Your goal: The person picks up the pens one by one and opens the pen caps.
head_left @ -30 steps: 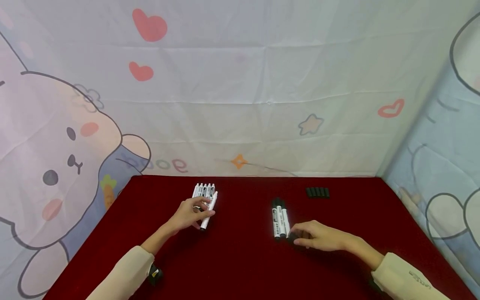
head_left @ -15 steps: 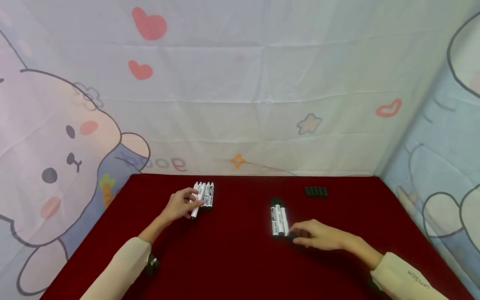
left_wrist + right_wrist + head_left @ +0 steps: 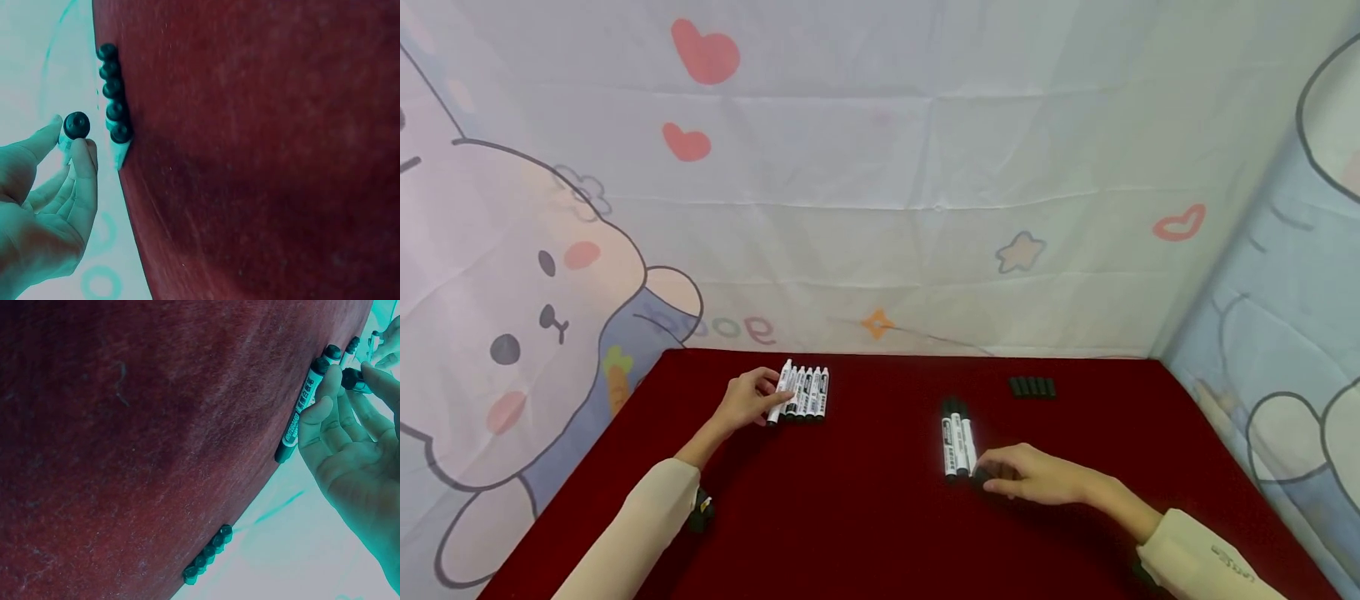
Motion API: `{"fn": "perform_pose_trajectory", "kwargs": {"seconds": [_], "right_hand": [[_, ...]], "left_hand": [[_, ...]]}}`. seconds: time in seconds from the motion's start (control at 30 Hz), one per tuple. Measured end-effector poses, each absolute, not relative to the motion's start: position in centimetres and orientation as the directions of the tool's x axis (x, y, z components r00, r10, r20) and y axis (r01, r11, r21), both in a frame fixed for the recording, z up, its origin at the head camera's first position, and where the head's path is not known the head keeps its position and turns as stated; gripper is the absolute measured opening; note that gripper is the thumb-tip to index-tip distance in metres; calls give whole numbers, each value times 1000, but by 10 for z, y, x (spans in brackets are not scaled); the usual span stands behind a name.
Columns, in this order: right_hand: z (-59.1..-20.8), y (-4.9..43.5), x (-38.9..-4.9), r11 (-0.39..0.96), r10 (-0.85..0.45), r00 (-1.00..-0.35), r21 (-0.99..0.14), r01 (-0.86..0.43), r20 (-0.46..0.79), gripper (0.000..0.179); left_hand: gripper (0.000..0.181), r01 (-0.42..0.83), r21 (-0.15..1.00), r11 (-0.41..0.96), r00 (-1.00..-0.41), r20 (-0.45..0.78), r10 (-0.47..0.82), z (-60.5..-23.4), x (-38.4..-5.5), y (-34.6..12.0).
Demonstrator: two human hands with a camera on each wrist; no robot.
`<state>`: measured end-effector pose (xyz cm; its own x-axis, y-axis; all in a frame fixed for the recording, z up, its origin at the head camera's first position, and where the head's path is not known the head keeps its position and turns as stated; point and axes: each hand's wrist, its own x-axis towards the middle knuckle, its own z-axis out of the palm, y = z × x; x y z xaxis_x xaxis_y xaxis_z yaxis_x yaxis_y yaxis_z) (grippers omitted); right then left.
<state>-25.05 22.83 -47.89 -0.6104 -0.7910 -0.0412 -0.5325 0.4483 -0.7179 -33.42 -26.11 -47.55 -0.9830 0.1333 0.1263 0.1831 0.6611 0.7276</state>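
Note:
My left hand (image 3: 745, 400) pinches an uncapped white whiteboard marker (image 3: 781, 387) between thumb and fingers, tip pointing away, at the left end of a row of uncapped markers (image 3: 808, 393). Its round black end (image 3: 77, 125) faces the left wrist camera, a gap away from the black ends of the row (image 3: 112, 87). Between the thumb and fingers of my right hand (image 3: 1033, 475) is a black marker cap (image 3: 354, 379). Right beside those fingertips lie several capped markers (image 3: 955, 442) side by side, black caps toward the back.
Several loose black caps (image 3: 1032, 387) line up at the back right of the dark red tabletop (image 3: 880, 517). Behind the table hangs a printed cloth (image 3: 865, 167) with hearts and a cartoon animal, and it continues along both sides.
My left hand has carried the marker leftward and back, from the row's right side over it to its left end. The right hand stays in place, still pinching the cap.

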Motion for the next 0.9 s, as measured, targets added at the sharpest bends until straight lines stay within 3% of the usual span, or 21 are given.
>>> {"fn": "perform_pose_trajectory", "kwargs": {"seconds": [0.9], "right_hand": [[-485, 228, -250, 460, -791, -610, -698, -548, -42, 27]], "left_hand": [[50, 5, 759, 651, -997, -45, 60, -492, -360, -274]]}}
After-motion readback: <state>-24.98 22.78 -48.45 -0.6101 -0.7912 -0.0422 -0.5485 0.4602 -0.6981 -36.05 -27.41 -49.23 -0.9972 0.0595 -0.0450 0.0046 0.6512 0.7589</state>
